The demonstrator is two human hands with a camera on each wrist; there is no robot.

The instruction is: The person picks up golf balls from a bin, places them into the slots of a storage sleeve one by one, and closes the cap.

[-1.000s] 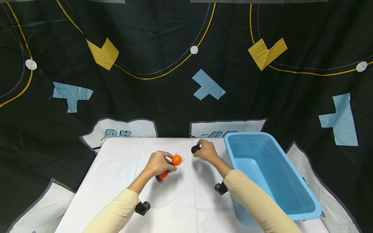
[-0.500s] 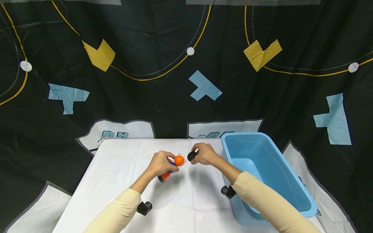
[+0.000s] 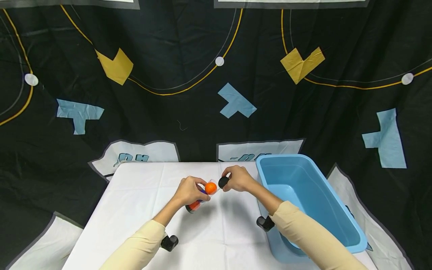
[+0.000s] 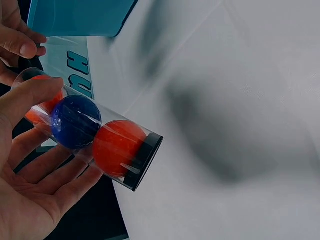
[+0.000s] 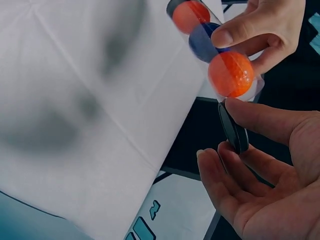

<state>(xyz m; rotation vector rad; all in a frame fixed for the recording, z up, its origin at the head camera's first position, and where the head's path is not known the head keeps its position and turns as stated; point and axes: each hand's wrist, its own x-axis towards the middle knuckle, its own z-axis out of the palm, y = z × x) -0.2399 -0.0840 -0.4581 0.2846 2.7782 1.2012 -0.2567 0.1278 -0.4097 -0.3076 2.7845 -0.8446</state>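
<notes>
My left hand (image 3: 189, 191) grips a clear plastic tube, thumb on one side and fingers under it. Inside the tube sit an orange ball (image 5: 231, 74), a blue ball (image 4: 76, 122) and a red-orange ball (image 4: 120, 148). A black cap (image 4: 144, 161) closes the tube's lower end. Between thumb and fingers my right hand (image 3: 237, 179) pinches a round black lid (image 5: 233, 128). In the right wrist view the lid's edge is right at the tube's uncapped rim, beside the orange ball. The tube is tilted above the white table.
A light blue plastic bin (image 3: 324, 202) stands on the right side of the white-covered table (image 3: 141, 198), under the right forearm. Behind the table hangs a black cloth (image 3: 189, 123) with tape marks. A black wrist camera (image 3: 170, 243) is on the left sleeve.
The right hand has brought the black lid left and down toward the tube's uncapped end. The left hand has moved slightly right with the tube.
</notes>
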